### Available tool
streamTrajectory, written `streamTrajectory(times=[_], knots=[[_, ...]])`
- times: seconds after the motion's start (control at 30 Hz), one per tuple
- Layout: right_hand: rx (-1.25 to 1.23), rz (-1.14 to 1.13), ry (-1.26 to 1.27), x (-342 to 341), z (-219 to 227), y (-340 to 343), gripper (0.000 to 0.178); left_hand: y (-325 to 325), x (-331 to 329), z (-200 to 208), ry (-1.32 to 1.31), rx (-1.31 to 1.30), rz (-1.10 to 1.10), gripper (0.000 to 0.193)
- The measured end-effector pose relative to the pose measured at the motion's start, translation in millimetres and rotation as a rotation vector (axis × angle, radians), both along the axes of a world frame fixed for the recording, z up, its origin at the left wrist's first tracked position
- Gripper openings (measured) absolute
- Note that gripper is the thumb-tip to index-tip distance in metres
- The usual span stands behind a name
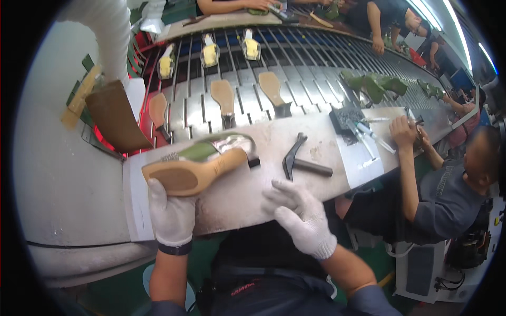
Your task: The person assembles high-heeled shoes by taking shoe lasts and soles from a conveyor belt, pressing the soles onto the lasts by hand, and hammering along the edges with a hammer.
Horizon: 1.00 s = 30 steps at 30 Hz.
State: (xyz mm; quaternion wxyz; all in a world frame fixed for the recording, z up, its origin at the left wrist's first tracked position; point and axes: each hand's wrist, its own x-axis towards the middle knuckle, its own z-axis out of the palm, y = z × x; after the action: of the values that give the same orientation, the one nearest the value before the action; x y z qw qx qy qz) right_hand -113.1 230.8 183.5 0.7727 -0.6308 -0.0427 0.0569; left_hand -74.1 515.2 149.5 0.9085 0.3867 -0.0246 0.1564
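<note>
My left hand (174, 218), in a white knit glove, grips a heeled shoe (192, 176) by its toe end, the thumb against the sole. The shoe lies on its side in the air, its tan sole turned toward me and its green and clear upper facing away; its heel end points right. My right hand (303, 218), gloved too, is held over the bench's near edge with fingers apart and nothing in it. Beyond that hand a hammer (311, 167) with a dark head rests on the worktable (232, 216).
Behind the bench runs a slatted conveyor (195, 105) bearing tan-soled shoes (222, 97), shoes with yellow filling (210, 52) and green uppers (373, 87). Syringes (375, 138) and a black block (345, 121) lie on white paper. A co-worker (448, 195) sits close at right; a white duct (105, 37) hangs at left.
</note>
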Motion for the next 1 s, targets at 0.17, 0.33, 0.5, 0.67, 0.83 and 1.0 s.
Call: streamTrajectory(times=[0.17,0.33,0.5,0.67,0.83,1.0], knots=[[0.925,0.570,0.520,-7,-39,-3,0.110,17,-18,-6,-0.048,0.021,-0.579,0.078],[0.760,0.369,0.377,-52,-35,-10,0.102,-13,3,6,-0.163,-0.073,-0.759,0.102],[-0.526,0.245,-0.485,-83,-33,-36,0.085,-31,-30,53,0.040,0.105,-0.669,0.107],[-0.639,0.226,-0.259,-100,-37,-44,0.091,-39,-64,66,0.065,0.297,-0.675,0.090],[-0.681,0.156,-0.420,-121,-46,-49,0.089,-41,-88,71,0.017,0.390,-0.683,0.087],[-0.674,0.116,-0.481,-137,-67,-60,0.088,-49,-102,79,-0.097,0.297,-0.701,0.083]])
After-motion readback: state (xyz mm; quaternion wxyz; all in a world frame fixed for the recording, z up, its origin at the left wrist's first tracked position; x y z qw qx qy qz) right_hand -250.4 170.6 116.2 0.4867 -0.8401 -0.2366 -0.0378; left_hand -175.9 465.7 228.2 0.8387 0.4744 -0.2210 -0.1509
